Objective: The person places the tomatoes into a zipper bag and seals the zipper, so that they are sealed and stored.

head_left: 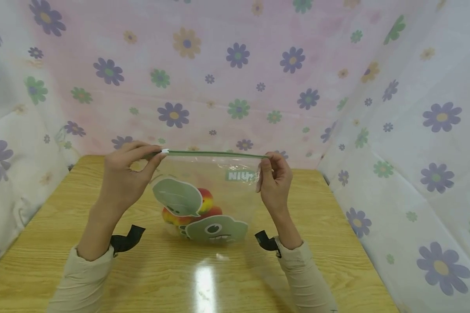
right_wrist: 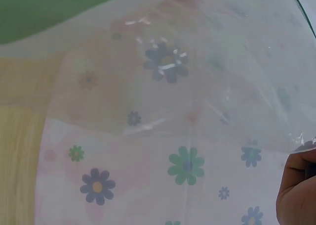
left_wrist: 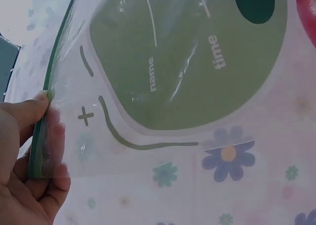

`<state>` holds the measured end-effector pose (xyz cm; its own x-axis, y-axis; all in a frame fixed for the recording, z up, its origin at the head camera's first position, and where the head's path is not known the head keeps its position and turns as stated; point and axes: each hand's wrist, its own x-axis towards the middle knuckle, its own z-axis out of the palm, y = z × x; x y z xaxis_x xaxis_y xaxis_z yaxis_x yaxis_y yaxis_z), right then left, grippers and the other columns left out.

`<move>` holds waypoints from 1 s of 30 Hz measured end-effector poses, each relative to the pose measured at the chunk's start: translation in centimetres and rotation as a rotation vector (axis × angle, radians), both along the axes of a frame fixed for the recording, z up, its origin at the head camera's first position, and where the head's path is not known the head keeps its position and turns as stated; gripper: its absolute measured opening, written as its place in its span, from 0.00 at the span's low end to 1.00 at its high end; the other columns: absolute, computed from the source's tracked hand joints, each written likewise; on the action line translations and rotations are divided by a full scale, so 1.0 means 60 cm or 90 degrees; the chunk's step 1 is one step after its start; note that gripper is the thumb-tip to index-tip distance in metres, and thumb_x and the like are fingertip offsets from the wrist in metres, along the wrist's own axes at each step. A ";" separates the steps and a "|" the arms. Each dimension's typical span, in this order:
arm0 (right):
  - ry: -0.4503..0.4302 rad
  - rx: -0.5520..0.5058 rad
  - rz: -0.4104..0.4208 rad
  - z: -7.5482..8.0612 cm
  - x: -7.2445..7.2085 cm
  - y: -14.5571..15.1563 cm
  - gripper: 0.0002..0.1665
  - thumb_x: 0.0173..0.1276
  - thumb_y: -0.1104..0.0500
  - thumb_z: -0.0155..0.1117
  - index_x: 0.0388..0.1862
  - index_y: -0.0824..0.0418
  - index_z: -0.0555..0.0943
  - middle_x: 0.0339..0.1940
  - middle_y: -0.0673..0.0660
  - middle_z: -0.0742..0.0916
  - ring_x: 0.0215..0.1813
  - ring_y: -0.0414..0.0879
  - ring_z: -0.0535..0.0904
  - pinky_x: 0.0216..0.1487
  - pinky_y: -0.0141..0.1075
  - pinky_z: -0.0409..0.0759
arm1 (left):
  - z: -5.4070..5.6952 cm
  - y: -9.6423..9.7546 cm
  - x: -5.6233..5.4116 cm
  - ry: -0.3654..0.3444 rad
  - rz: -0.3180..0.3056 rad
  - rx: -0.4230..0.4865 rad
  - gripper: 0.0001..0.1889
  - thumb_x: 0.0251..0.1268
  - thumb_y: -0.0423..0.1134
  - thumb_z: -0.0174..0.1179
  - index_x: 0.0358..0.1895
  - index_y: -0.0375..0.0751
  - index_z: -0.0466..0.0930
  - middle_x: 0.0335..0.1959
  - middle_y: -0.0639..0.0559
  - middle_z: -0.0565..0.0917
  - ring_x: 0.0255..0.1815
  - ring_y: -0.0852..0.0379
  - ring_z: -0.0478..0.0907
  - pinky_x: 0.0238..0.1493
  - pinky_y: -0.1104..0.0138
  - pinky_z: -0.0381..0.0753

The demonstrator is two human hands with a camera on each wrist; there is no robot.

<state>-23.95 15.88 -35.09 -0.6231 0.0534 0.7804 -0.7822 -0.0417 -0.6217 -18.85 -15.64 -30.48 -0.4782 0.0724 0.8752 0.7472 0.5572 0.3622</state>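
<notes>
In the head view a clear zip bag [head_left: 240, 200] with a green zip strip [head_left: 215, 153] is held up above the table, its top edge stretched between both hands. My left hand [head_left: 125, 174] pinches the top left corner, right beside a small white slider [head_left: 165, 151]. The opposite top corner is gripped by my right hand [head_left: 276, 182], thumb towards me. Several round red-and-yellow fruits [head_left: 206, 200] lie at the bottom of the bag, partly covered by its printed green shapes. In the left wrist view, the left thumb [left_wrist: 32, 111] presses on the green strip.
The wooden table [head_left: 172, 278] lies below the bag. Flower-patterned cloth [head_left: 235, 87] hangs behind it and along both sides. A black curved piece [head_left: 129, 239] is attached at the left wrist, and a similar black piece [head_left: 266, 241] at the right.
</notes>
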 end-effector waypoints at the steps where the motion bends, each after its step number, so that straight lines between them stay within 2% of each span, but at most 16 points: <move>1: 0.001 0.002 -0.002 0.000 0.001 -0.001 0.19 0.81 0.57 0.54 0.42 0.76 0.74 0.26 0.46 0.80 0.08 0.38 0.67 0.07 0.30 0.62 | -0.001 0.000 0.000 0.001 -0.008 0.016 0.09 0.56 0.21 0.72 0.40 0.30 0.90 0.33 0.41 0.88 0.33 0.65 0.82 0.44 0.79 0.76; 5: 0.001 0.001 -0.002 0.002 0.003 -0.002 0.20 0.81 0.57 0.54 0.42 0.77 0.73 0.26 0.47 0.80 0.08 0.38 0.67 0.06 0.30 0.62 | -0.003 0.000 -0.004 0.004 -0.035 0.071 0.11 0.52 0.17 0.71 0.39 0.31 0.90 0.33 0.41 0.88 0.35 0.77 0.79 0.43 0.80 0.77; 10: 0.003 -0.001 -0.007 0.003 0.002 -0.002 0.11 0.81 0.59 0.54 0.42 0.66 0.78 0.26 0.49 0.81 0.09 0.38 0.67 0.06 0.30 0.61 | -0.006 -0.001 -0.006 -0.010 -0.033 0.099 0.11 0.55 0.17 0.69 0.41 0.30 0.87 0.35 0.39 0.87 0.34 0.78 0.78 0.39 0.82 0.78; 12: 0.008 -0.003 -0.009 0.003 0.002 -0.002 0.10 0.82 0.59 0.54 0.43 0.65 0.78 0.26 0.48 0.81 0.09 0.38 0.67 0.06 0.30 0.60 | -0.009 -0.002 -0.005 -0.024 -0.024 0.102 0.10 0.57 0.18 0.68 0.42 0.29 0.86 0.35 0.41 0.87 0.34 0.78 0.78 0.36 0.83 0.77; 15: 0.016 -0.006 -0.006 0.001 0.002 0.000 0.15 0.82 0.57 0.54 0.43 0.70 0.76 0.25 0.47 0.80 0.09 0.37 0.67 0.06 0.30 0.60 | -0.012 -0.003 -0.002 -0.051 -0.029 0.119 0.09 0.61 0.20 0.66 0.44 0.28 0.85 0.33 0.48 0.86 0.32 0.75 0.78 0.33 0.83 0.76; 19: 0.018 -0.005 -0.005 -0.002 0.003 0.002 0.15 0.82 0.58 0.54 0.43 0.72 0.75 0.25 0.46 0.80 0.09 0.37 0.67 0.06 0.29 0.60 | -0.016 -0.002 0.002 -0.106 -0.064 0.172 0.07 0.68 0.22 0.62 0.46 0.26 0.83 0.31 0.57 0.83 0.29 0.69 0.80 0.30 0.80 0.79; 23: 0.012 -0.008 -0.013 -0.004 0.003 0.003 0.12 0.82 0.61 0.52 0.43 0.70 0.76 0.24 0.47 0.80 0.09 0.37 0.67 0.06 0.30 0.60 | -0.020 -0.001 0.007 -0.157 -0.087 0.236 0.06 0.73 0.26 0.58 0.47 0.29 0.81 0.30 0.60 0.82 0.27 0.65 0.80 0.30 0.77 0.81; 25: 0.009 -0.012 -0.014 -0.005 0.003 0.004 0.12 0.82 0.62 0.52 0.43 0.73 0.75 0.24 0.47 0.80 0.09 0.37 0.67 0.06 0.30 0.60 | -0.023 -0.002 0.006 -0.161 -0.102 0.265 0.05 0.75 0.27 0.56 0.47 0.34 0.81 0.30 0.60 0.83 0.26 0.64 0.80 0.30 0.77 0.82; 28: 0.004 -0.019 -0.013 -0.005 0.003 0.004 0.12 0.82 0.63 0.52 0.44 0.75 0.74 0.24 0.47 0.79 0.09 0.37 0.67 0.06 0.29 0.60 | -0.026 -0.003 0.003 -0.141 -0.129 0.295 0.06 0.76 0.28 0.55 0.47 0.38 0.80 0.29 0.59 0.83 0.24 0.64 0.80 0.28 0.77 0.82; 30: 0.002 -0.021 -0.010 -0.004 0.003 0.004 0.12 0.82 0.64 0.52 0.44 0.74 0.74 0.23 0.47 0.79 0.10 0.37 0.68 0.07 0.29 0.62 | -0.028 -0.003 0.000 -0.126 -0.143 0.306 0.05 0.76 0.28 0.55 0.47 0.38 0.80 0.28 0.58 0.83 0.24 0.63 0.80 0.27 0.76 0.82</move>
<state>-23.78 16.15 -35.34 -0.6200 0.0898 0.7794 -0.7844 -0.0498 -0.6182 -18.87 -15.85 -32.19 -0.6549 -0.1938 0.7304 0.7209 0.1298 0.6808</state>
